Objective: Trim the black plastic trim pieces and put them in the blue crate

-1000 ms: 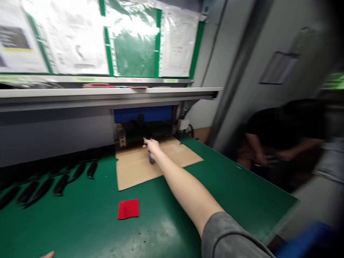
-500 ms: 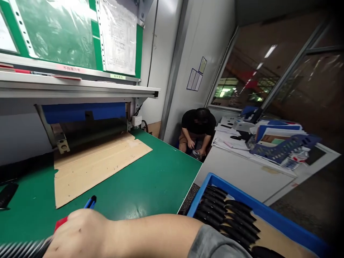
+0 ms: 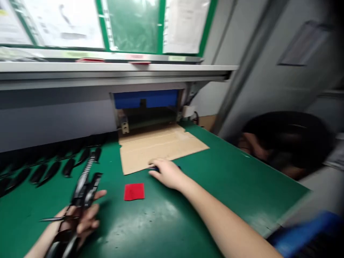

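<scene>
My left hand (image 3: 88,219), at the lower left, holds a long black part (image 3: 84,190) with a ribbed light-and-dark strip, tilted up and away from me. Motion blur hides its exact kind. My right hand (image 3: 167,172) is low over the table by the front edge of a cardboard sheet (image 3: 161,148). Its fingers curl over a blue pen (image 3: 153,168), whose ends show on both sides of the hand. A red square of cloth or similar sheet (image 3: 134,191) lies flat on the green table (image 3: 150,229) between my hands.
Several black parts (image 3: 51,172) lie in rows at the table's left. A white shelf (image 3: 118,67) spans above the table, below papers on a green board (image 3: 134,25). At the right, a person in dark clothes (image 3: 290,139) is bent forward; a blurred blue bin (image 3: 306,233) stands low.
My view has swung left, bringing my left hand and its black part into full sight. The red square, earlier at my right hand, now lies on the table. My right hand is at the cardboard.
</scene>
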`<state>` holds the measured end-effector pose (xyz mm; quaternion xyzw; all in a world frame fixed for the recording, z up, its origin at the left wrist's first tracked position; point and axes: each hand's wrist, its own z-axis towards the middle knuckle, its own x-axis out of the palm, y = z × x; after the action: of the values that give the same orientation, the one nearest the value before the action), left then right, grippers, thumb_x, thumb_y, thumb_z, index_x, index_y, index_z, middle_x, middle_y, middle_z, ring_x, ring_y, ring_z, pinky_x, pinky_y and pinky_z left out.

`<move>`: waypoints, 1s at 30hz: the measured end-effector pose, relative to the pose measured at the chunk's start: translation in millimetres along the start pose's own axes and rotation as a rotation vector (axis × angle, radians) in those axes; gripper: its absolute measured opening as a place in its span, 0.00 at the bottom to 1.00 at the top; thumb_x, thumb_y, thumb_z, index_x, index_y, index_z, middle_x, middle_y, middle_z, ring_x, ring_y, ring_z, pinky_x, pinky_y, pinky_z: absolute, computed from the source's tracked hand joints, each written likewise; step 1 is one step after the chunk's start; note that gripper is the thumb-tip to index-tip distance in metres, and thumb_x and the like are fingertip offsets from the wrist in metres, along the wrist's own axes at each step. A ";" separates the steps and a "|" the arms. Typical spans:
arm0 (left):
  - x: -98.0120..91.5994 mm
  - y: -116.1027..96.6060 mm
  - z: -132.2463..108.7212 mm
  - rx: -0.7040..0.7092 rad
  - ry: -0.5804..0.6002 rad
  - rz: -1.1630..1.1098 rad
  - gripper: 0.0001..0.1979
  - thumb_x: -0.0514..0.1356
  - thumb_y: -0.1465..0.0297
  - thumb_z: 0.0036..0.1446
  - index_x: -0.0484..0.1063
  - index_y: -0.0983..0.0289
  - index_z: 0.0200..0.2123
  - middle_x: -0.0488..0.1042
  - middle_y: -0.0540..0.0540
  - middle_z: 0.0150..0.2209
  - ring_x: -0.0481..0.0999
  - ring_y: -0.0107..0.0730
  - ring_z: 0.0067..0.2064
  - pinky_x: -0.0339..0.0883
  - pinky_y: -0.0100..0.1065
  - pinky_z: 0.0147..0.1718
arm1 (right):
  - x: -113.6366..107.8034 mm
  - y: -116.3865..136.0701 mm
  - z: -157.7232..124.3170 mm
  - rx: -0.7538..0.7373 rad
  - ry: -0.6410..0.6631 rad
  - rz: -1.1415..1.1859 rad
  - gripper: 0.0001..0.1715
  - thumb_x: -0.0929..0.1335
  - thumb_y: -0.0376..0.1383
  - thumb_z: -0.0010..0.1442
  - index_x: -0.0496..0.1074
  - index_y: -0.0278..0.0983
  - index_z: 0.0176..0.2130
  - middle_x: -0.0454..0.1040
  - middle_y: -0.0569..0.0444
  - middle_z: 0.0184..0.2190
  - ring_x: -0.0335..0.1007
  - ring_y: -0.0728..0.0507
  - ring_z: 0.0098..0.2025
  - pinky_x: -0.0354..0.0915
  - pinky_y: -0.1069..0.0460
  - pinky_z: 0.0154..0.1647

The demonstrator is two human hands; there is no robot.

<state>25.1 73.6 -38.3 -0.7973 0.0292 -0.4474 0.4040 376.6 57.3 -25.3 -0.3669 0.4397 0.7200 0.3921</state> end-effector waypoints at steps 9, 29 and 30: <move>27.0 27.9 -0.3 0.045 -0.150 -0.106 0.24 0.60 0.60 0.56 0.73 0.71 0.49 0.63 0.45 0.19 0.57 0.18 0.14 0.66 0.31 0.31 | 24.2 44.4 4.3 -0.229 0.162 0.142 0.21 0.75 0.42 0.57 0.70 0.43 0.49 0.70 0.51 0.48 0.64 0.39 0.51 0.63 0.44 0.52; 36.7 41.4 7.7 -0.068 -0.272 -0.172 0.24 0.42 0.59 0.66 0.67 0.64 0.25 0.53 0.45 0.08 0.50 0.24 0.09 0.62 0.29 0.20 | 49.2 119.8 -6.5 -0.531 0.055 0.376 0.18 0.64 0.32 0.66 0.65 0.39 0.55 0.63 0.44 0.49 0.66 0.40 0.45 0.69 0.47 0.42; 38.4 41.3 7.5 -0.085 -0.270 -0.171 0.23 0.41 0.60 0.66 0.67 0.63 0.26 0.54 0.45 0.08 0.50 0.24 0.09 0.62 0.29 0.21 | 49.7 117.4 -6.4 -0.527 0.045 0.383 0.18 0.65 0.32 0.65 0.65 0.39 0.55 0.63 0.44 0.49 0.66 0.40 0.45 0.69 0.47 0.42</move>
<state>66.6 34.9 -41.5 -0.8663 -0.0744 -0.3671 0.3305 252.6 27.5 -30.3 -0.3823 0.3077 0.8614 0.1311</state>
